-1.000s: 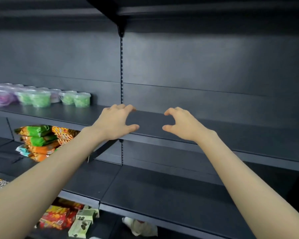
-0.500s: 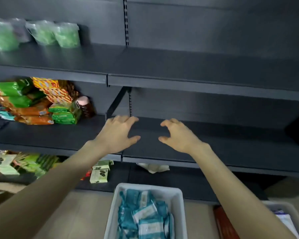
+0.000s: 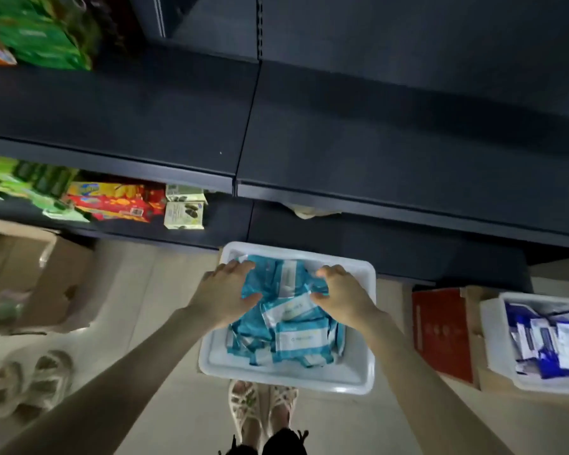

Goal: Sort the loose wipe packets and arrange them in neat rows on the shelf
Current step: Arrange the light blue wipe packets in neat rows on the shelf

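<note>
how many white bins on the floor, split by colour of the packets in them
teal packets in a white bin: 1
blue packets in a second white bin: 1
total: 2 bins

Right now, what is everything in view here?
teal wipe packets: loose pile, teal and white, in near bin
near bin: one, white, floor before shelves
blue packets: several, blue and white, in right bin
right bin: one, white, far right
red box: one, red, beside right bin
cardboard box: one, brown, floor left
shelves: several tiers, dark grey, top
snack packs: several, green, red, yellow, left shelves
small boxes: two, pale, lower shelf
spare sandals: one pair, cream, floor left
left hand: gripping teal packets
right hand: gripping teal packets
</note>
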The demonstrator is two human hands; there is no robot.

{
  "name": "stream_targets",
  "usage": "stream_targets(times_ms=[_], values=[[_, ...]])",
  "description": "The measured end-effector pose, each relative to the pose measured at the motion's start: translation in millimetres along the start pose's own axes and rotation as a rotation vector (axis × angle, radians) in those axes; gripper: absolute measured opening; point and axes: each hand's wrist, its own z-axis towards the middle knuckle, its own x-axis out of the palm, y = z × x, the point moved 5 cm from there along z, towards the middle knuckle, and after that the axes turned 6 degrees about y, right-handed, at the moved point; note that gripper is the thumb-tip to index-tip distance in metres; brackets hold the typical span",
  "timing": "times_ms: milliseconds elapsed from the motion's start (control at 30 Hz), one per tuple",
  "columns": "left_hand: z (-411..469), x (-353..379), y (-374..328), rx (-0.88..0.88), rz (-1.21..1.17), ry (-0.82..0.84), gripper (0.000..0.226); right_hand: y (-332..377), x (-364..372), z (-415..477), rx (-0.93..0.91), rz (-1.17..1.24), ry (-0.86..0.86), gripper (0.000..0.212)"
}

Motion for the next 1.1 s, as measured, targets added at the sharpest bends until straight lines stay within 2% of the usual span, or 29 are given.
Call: stream_targets(times_ms=[167, 367, 533, 633, 700, 800, 933, 1100], values=[[42.9, 88.3, 32.6, -0.129, -0.275, 0.046, 0.063, -38.8, 68.1, 50.9, 0.065, 0.143, 0.029, 0.058], [92.0, 138.2, 53.2, -0.306, -0.667, -0.078, 0.058, -60.3, 100.4, 100.4, 0.127, 0.431, -0.153, 0.067], [118.4, 151.6, 62.7, -0.411, -0.745, -0.221, 0.055, -58.0, 115.9, 138.1, 0.236, 0.645, -0.266, 0.066], [129.2, 153.9, 64.7, -0.442, -0.782, -0.286, 0.051, -56.7, 125.3, 153.8, 0.266, 0.669, -0.277, 0.058], [133.8, 153.9, 65.7, -0.458, -0.813, -0.306, 0.038, -57.6, 128.3, 160.7, 0.257, 0.669, -0.268, 0.053], [133.1, 149.3, 68.0, -0.479, -0.847, -0.323, 0.022, -59.7, 123.1, 162.0, 0.272, 0.704, -0.297, 0.032], [121.0, 136.6, 69.4, -0.451, -0.910, -0.371, 0.027, -60.2, 112.5, 147.9, 0.277, 0.779, -0.352, 0.016], [90.3, 113.2, 61.9, -0.367, -1.031, -0.373, 0.015, -60.8, 90.2, 106.3, 0.208, 0.944, -0.458, 0.011]])
